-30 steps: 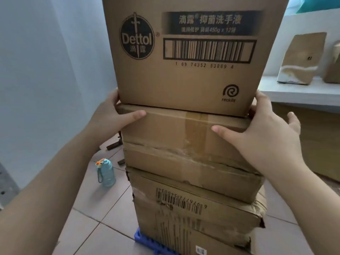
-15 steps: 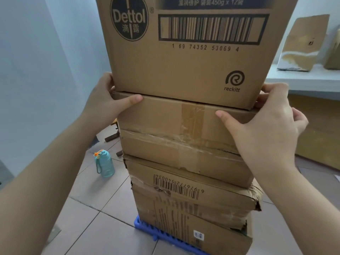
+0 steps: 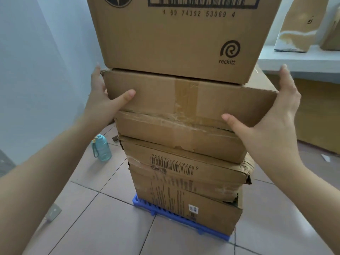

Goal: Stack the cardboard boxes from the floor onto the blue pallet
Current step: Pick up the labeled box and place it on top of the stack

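A stack of cardboard boxes stands on the blue pallet (image 3: 143,204) on the tiled floor. Topmost is a large box with a barcode and "reckitt" logo (image 3: 174,43). Under it lies a flat taped box (image 3: 156,92), then a crushed box with a barcode (image 3: 184,162), then the bottom box (image 3: 202,214). My left hand (image 3: 104,102) clasps the taped box's left corner, thumb on its front face. My right hand (image 3: 272,122) holds its right corner, thumb on the front lower edge, fingers up along the side.
A teal water bottle (image 3: 102,148) stands on the floor left of the stack, near the pale wall. A white ledge (image 3: 294,59) at the right carries worn boxes (image 3: 301,24), with flat cardboard (image 3: 316,115) below it. A small metal bracket (image 3: 53,213) lies at the lower left.
My right hand has slid from the taped box's front face out to its right corner. My left hand stays on the left corner. The stack now appears closer and higher in view.
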